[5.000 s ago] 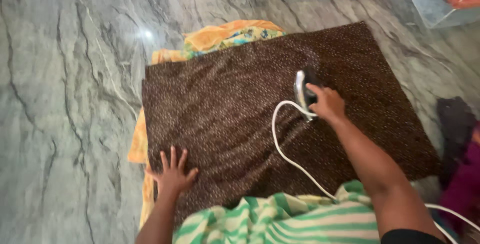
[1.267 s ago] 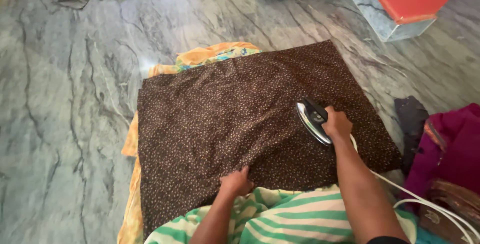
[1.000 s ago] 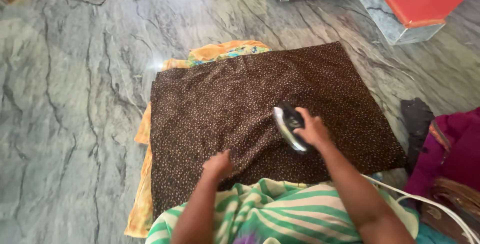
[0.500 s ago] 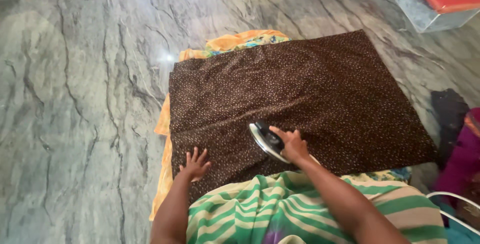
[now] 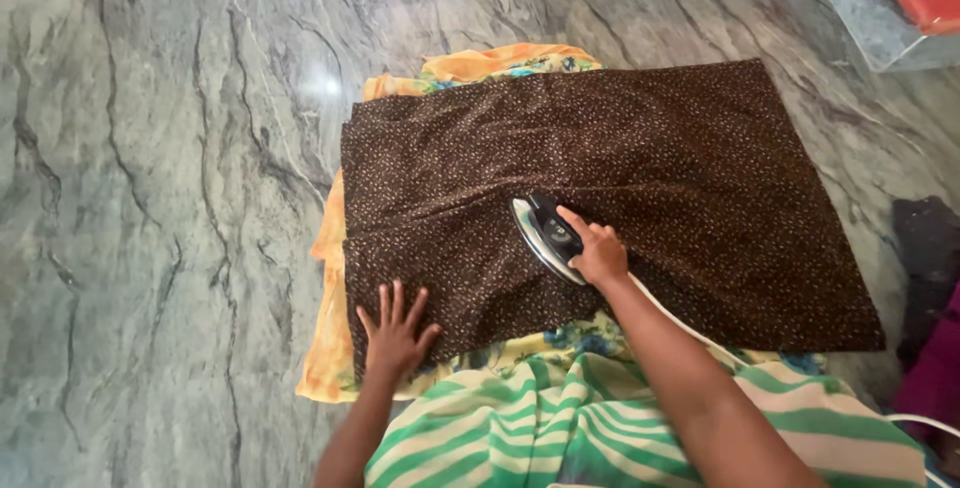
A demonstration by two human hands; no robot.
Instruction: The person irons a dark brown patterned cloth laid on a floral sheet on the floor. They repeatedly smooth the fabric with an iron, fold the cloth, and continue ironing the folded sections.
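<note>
Right hand [image 5: 600,256] is clamped on the iron [image 5: 545,236], pressing it onto the brown cloth [image 5: 650,178] near its middle. Left hand [image 5: 395,333] lies flat, fingers spread, on the cloth's near left corner, gripping nothing. Cloth is dark brown with tiny pale specks, spread wide over the marble floor [image 5: 150,198], a crease running across it by the iron. Orange sheet [image 5: 330,348] peeks out beneath on the left and far edge. White cord [image 5: 690,326] trails back along the right arm. Striped green garment [image 5: 560,428] covers the lap. Dark clothes [image 5: 925,248] sit at right, apart.
</note>
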